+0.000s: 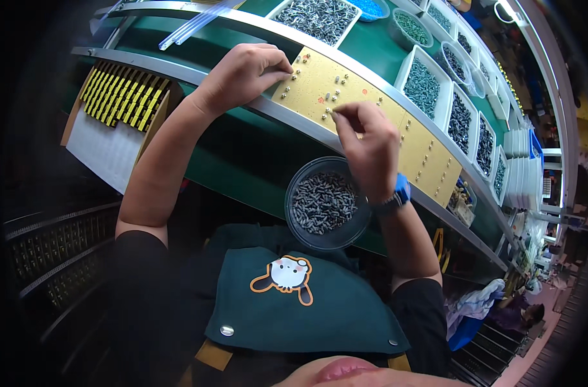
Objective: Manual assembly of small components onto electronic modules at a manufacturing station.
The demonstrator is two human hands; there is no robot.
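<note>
A long yellow-tan circuit board panel (426,151) lies along the metal rail of the bench, with small silvery and grey parts standing on it. At its left end my left hand (245,74) has thumb and fingers pinched together just over the board; whatever is between the tips is hidden. My right hand (370,142), a blue watch on its wrist, pinches close to the board's near edge, beside several small parts. Anything in that pinch is too small to make out. Below the right hand, a clear round bowl (295,226) holds many small grey cylindrical components.
White trays (441,119) of teal and dark components line the far side of the green conveyor belt (379,45). A box (153,122) with rows of yellow-and-black parts stands at the left. Clear plastic tubes (194,29) lie at the upper left. Stacked white trays (516,164) stand right.
</note>
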